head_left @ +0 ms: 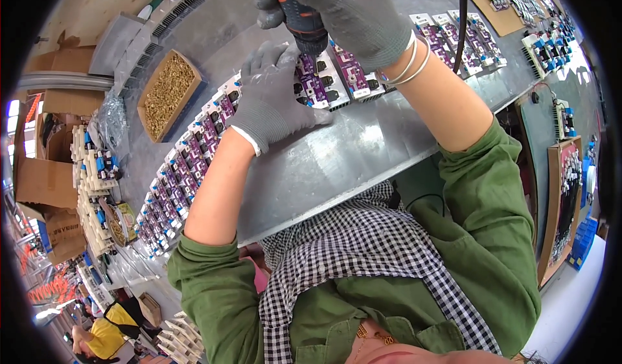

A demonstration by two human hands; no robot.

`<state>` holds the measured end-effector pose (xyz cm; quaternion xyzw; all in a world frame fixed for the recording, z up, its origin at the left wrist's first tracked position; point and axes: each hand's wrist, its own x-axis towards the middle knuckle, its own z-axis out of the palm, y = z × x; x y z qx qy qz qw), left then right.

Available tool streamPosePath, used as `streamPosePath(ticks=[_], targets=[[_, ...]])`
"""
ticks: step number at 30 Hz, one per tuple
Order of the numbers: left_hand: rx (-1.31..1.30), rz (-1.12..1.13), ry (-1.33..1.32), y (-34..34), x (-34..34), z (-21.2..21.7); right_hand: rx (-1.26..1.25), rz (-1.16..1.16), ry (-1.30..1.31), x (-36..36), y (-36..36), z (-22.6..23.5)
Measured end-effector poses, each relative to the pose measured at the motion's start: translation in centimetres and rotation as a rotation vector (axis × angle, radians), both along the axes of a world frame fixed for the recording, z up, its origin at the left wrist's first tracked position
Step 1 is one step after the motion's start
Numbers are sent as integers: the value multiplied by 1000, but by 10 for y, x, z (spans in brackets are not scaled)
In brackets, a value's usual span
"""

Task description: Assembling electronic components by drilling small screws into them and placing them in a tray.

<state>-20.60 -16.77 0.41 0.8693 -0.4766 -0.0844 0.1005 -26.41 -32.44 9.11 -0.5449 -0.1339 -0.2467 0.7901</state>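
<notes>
My right hand (353,14), in a grey glove, is wrapped round a dark electric screwdriver (302,26) with orange marks. It points down at a purple circuit board (313,87) with black parts, set on a white and metal base. My left hand (272,95), gloved too, lies over the left side of that board with its fingers stretched and its thumb spread along the near edge. Whether the screwdriver's tip touches a screw is too small to tell. Beside it on the right, partly behind my right wrist, stands a similar purple board (350,72).
Rows of purple board assemblies (178,179) run along the left of the metal table (324,163). More boards (463,40) stand at the right, near a hanging black cable (462,24). A cardboard box of small brass-coloured screws (170,95) sits at the left. Another person (103,338) is at lower left.
</notes>
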Motion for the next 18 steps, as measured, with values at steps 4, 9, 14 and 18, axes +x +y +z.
streamPosePath(ticks=[4,9,14,18], targets=[[19,22,7,0,-1,2,-72,-50,23,3,3,2],[-25,6,-14,2,3,-2,-48,-21,-46,6,5,-2],[-13,1,-67,-1,6,-2,-74,-23,-98,19,6,-14],[-16,24,-74,4,1,6,-73,-76,-29,12,11,1]])
